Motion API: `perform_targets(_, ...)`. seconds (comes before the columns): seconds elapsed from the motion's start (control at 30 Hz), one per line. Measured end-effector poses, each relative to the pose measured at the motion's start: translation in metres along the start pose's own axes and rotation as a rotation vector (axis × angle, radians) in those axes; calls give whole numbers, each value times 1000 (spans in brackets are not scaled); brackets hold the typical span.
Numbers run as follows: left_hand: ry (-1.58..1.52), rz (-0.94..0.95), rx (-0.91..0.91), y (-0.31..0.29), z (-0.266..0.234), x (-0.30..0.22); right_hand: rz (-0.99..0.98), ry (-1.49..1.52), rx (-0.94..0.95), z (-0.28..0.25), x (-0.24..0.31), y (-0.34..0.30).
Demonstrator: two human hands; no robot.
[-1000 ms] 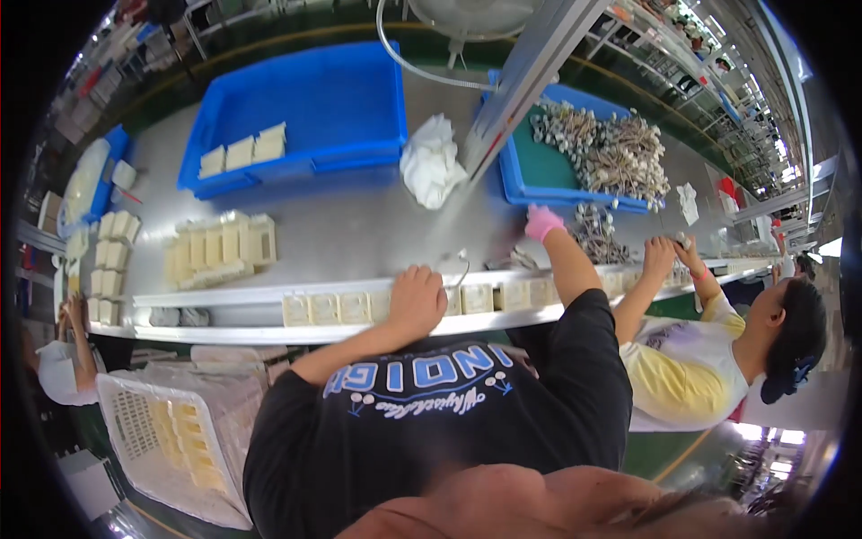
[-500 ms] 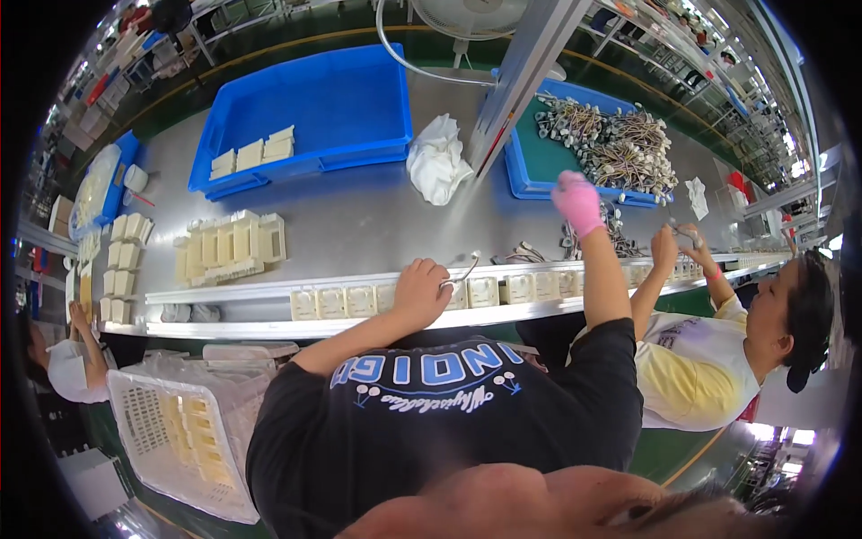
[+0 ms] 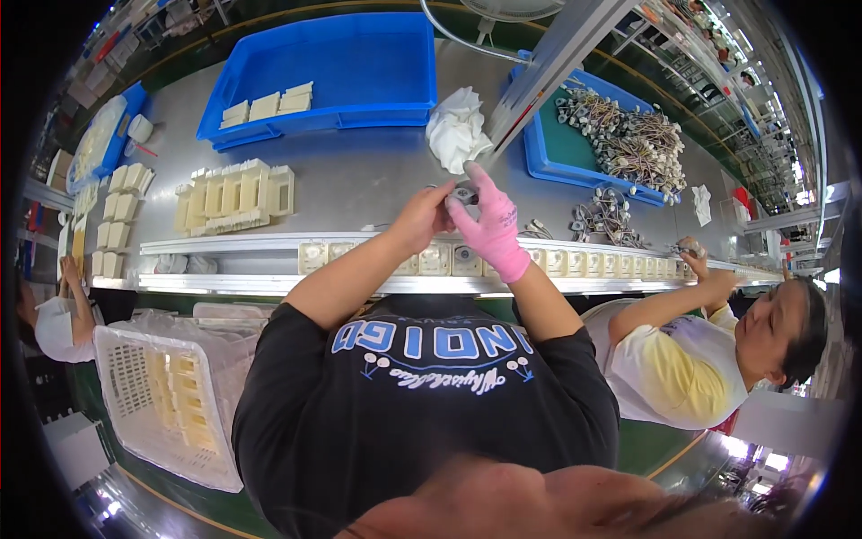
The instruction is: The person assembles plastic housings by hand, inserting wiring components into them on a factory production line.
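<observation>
Above the rail, my bare left hand and my pink-gloved right hand meet in front of my chest. The glove's fingertips are bare or greyish. Pinched between the two hands is a small dark round part; its exact kind is too small to tell. Below them, a row of cream square housings sits in the metal rail. One housing under my right hand has a dark round centre. Several loose wired connectors lie right of my hands.
A blue tray holds a heap of wired connectors. Another blue tray has a few cream pieces; cream frames stand before it. White cloth lies near a metal post. A co-worker works at right, another person at far left.
My right hand has come back from near the connector heap to meet my left. My left hand has risen off the housings in the rail. The view has shifted slightly.
</observation>
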State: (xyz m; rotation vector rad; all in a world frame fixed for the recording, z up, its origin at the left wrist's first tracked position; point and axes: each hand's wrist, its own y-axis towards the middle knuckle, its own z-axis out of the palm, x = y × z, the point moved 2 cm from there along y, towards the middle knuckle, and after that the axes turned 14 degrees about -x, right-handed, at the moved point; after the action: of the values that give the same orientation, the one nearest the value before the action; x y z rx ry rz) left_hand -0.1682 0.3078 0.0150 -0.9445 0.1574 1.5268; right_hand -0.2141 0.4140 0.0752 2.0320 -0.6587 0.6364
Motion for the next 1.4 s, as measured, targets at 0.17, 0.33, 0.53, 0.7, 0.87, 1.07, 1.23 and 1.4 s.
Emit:
perform_targets(0.17, 296, 150, -116, -10, -25, -13, 205, 74, 289, 3, 4, -4)
perform_targets(0.33, 1296, 726, -123, -26, -26, -30, 53, -50, 316, 9, -3, -11)
perform_targets(0.53, 1566, 993, 131, -39, -40, -11, -119, -265, 658, 14, -6, -34)
perform_targets(0.7, 1633, 1024, 128, -48, -43, -2, -197, -419, 800, 19, -9, -40)
perform_targets(0.87, 1625, 1041, -10, -44, -41, 13, -367, -216, 459, 10, -13, -46)
perform_targets(1.07, 1592, 1132, 2, -49, -42, 17, -256, -274, 133, 20, -7, -81)
perform_targets(1.23, 1610, 1145, -1, -48, -40, 18, -197, -371, 129, 22, -4, -88)
perform_targets(1.4, 1574, 1121, 29, -45, -44, 17, -170, -382, 137, 21, 0, -85)
